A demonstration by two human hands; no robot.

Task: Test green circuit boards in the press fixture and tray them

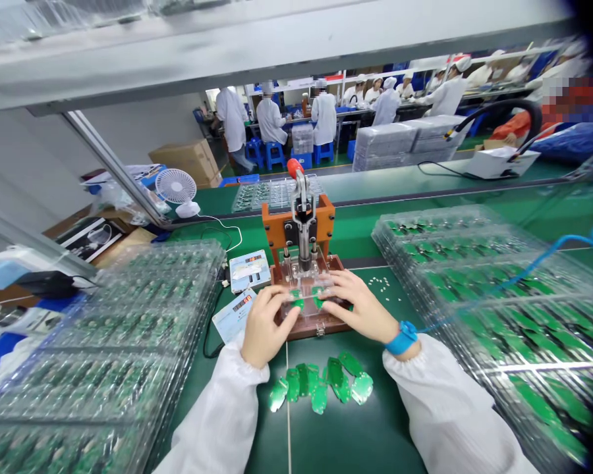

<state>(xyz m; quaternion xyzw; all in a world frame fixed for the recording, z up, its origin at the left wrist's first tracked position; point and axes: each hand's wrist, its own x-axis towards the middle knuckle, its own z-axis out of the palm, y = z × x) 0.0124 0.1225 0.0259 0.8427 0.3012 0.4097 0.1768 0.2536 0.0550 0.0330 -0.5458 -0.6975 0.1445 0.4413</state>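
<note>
Both my hands rest at the brown base of a small orange press fixture (299,227) with a red-knobbed lever. My left hand (265,324) curls its fingers onto a small green circuit board (296,301) seated in the clear nest. My right hand (358,305), with a blue wrist strap (402,337), presses its fingertips on a second green board (319,296) beside it. Several loose green boards (321,385) lie on the mat just in front of the fixture, between my white sleeves.
Stacks of clear trays with green boards stand at the left (109,355) and right (504,296). Two small digital meters (250,270) lie left of the fixture. Tiny white parts (383,284) are scattered to its right. A small fan (176,187) and other workers in white are behind.
</note>
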